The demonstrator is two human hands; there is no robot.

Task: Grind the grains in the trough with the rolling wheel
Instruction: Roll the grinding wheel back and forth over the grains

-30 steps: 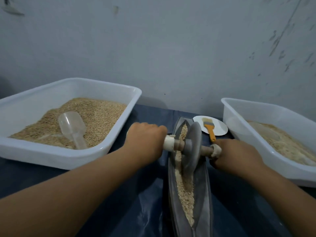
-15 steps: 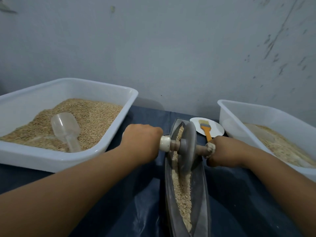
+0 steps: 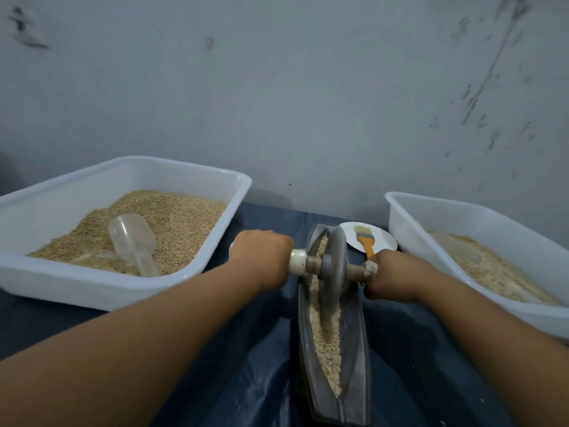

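Both hands, left hand (image 3: 261,257) and right hand (image 3: 397,274), are gripping the rolling wheel (image 3: 334,266) axle over the grain-filled trough (image 3: 354,349), two white tubs (image 3: 92,285) flanking it, a brush (image 3: 365,241) lying beyond.

Dim, flat light; soft blur; wide-angle edge distortion

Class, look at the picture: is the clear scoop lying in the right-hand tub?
No, the scoop lies on the grain in the left tub, across the trough from the right tub.

Matt grey metal wheel (image 3: 334,266) & trough (image 3: 354,349) — glossy plastic bins (image 3: 92,286).
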